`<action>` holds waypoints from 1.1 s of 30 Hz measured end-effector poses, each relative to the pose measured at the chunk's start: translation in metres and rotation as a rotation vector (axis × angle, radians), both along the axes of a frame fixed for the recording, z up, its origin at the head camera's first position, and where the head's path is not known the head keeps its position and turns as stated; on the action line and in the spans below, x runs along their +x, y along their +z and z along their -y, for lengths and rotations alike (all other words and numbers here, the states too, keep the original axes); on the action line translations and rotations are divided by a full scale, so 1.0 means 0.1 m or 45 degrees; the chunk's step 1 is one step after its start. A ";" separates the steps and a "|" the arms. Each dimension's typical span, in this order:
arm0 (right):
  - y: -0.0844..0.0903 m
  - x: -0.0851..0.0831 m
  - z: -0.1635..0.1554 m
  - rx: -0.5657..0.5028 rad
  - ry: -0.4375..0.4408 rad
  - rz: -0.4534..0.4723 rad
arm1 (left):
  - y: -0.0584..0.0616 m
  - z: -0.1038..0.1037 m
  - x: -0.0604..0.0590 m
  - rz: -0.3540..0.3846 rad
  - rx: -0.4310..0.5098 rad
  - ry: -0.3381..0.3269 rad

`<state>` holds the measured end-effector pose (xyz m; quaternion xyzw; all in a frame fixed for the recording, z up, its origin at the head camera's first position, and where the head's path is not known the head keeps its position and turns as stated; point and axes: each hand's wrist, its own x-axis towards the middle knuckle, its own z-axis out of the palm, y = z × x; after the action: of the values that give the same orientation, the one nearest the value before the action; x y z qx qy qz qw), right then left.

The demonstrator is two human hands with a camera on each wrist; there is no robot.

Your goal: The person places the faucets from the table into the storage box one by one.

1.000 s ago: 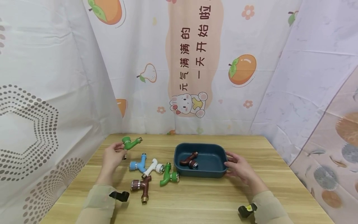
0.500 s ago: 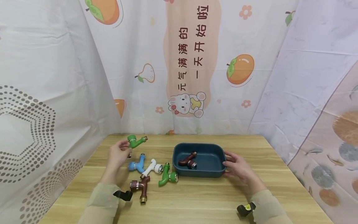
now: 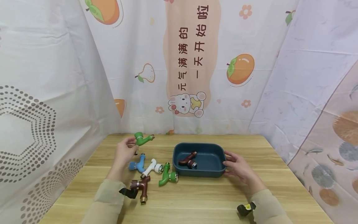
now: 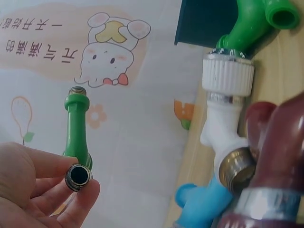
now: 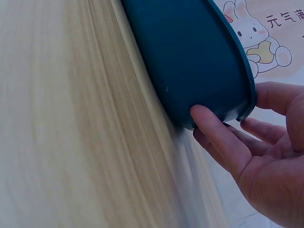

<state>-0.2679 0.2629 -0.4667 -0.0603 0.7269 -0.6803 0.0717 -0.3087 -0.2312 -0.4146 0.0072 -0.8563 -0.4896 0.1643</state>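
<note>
Above the left half of the wooden table, toward its far edge, the left hand holds a green plastic tap clear of the surface, its fingers curled and pinching the fitting near its metal-rimmed round opening. The tap is a bright green elbow-shaped piece with a slim neck that ends in a threaded metal tip pointing away from the palm. Below that hand, four more taps lie loose on the table in a tight cluster: a light blue tap, a white tap with a ribbed knob, a brown tap nearest the near edge, and a second green tap just beside the tray. Right of centre sits a dark blue-green plastic tray holding a second brown tap. The right hand rests against the tray's right end, fingers slightly spread, the thumb pressed to the outer wall while the other fingers curl round its corner and rim.
</note>
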 end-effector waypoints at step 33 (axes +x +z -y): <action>-0.01 -0.01 -0.01 0.017 -0.010 0.006 | 0.11 -0.64 -0.10 -0.031 -0.099 -0.145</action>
<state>-0.2692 0.2637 -0.4679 -0.0552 0.7316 -0.6758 0.0711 -0.3186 -0.1672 -0.4036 -0.0540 -0.8717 -0.4644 0.1465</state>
